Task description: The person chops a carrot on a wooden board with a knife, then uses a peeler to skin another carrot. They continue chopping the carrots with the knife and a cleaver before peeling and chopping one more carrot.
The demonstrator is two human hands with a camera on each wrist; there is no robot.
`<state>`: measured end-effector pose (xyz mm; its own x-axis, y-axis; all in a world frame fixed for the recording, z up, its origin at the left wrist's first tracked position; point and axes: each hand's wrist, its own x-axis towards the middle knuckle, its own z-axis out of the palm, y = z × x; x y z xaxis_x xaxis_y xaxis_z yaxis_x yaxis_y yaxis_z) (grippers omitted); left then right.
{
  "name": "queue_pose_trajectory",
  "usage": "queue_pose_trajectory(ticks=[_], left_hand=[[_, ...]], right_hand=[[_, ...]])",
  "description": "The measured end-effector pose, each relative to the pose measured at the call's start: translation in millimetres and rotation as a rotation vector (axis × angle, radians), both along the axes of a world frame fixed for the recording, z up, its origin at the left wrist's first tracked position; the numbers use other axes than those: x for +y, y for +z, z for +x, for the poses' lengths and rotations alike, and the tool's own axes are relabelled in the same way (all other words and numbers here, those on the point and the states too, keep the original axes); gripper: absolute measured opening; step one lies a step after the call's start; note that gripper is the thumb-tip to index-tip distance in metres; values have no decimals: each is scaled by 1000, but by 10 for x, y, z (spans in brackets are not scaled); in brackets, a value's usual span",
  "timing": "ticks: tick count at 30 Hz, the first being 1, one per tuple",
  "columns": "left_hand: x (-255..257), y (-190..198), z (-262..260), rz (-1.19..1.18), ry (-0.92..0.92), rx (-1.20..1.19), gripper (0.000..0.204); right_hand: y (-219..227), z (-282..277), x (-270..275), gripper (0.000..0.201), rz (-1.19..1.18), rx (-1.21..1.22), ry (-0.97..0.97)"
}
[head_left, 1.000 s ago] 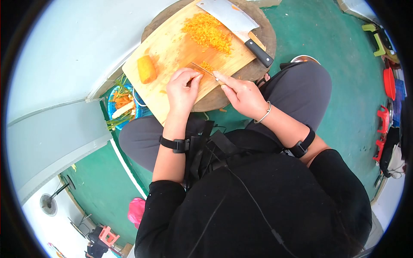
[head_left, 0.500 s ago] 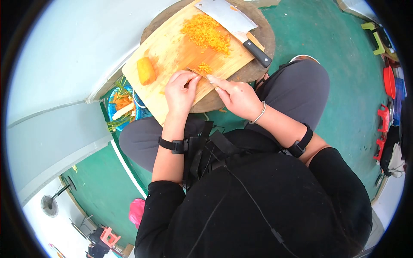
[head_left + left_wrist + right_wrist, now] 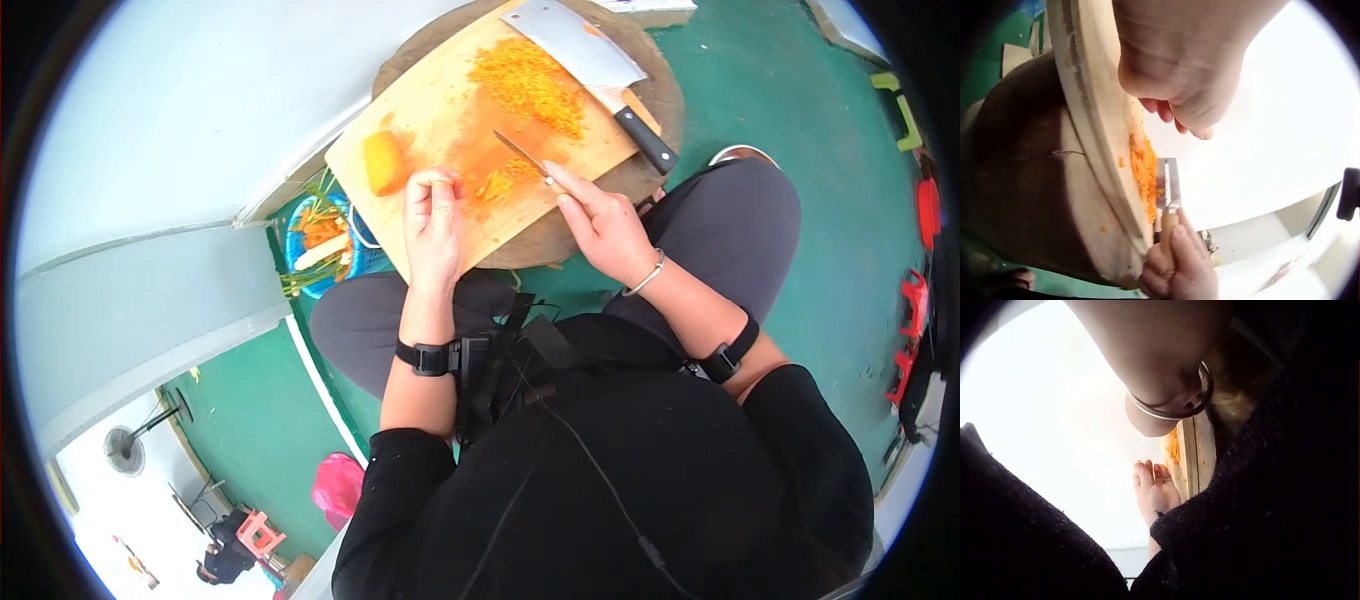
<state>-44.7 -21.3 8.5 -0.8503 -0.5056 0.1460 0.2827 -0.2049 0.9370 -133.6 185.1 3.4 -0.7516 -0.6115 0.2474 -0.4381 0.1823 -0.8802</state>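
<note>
The right hand (image 3: 612,235) grips a small knife (image 3: 520,150) above the cutting board (image 3: 480,235); its wooden handle (image 3: 1170,232) and slotted blade show in the left wrist view. A small heap of orange bits (image 3: 505,182) lies beneath the blade, and a larger chopped heap (image 3: 525,85) lies farther back. Left of the knife, the left hand (image 3: 434,235) is raised over the near edge of the board, fingers loosely curled. In the right wrist view the left hand (image 3: 1159,495) shows its palm, with nothing seen in it. A thick orange-yellow piece (image 3: 383,163) lies beside it.
A cleaver (image 3: 578,45) lies across the board's back right, its black handle over the round wooden block (image 3: 660,95). At the left, a blue basket (image 3: 297,245) holds peelings and greens. A metal bowl rim (image 3: 745,152) shows beyond the right knee.
The left hand has moved away from the knife and its fingers have loosened. The blade has lifted off the spot between the hands. The whole head view has shifted, with the board farther right.
</note>
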Motion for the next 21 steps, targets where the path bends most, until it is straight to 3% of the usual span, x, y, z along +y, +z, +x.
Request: queue_pose_trajectory(ticks=[1, 3, 7, 13, 21], left_hand=[[-4, 55, -19, -11, 10, -4, 5], [-12, 159, -51, 453, -188, 181, 8], [-36, 229, -61, 633, -226, 208, 17], [-79, 220, -85, 780, -268, 254, 17], [-61, 248, -107, 782, -253, 240, 27]], right_hand=[[26, 2, -11, 40, -11, -4, 10], [73, 8, -24, 39, 66, -50, 31], [76, -3, -46, 39, 58, -2, 17], [42, -24, -61, 39, 73, -20, 23], [58, -19, -72, 39, 84, -32, 39]])
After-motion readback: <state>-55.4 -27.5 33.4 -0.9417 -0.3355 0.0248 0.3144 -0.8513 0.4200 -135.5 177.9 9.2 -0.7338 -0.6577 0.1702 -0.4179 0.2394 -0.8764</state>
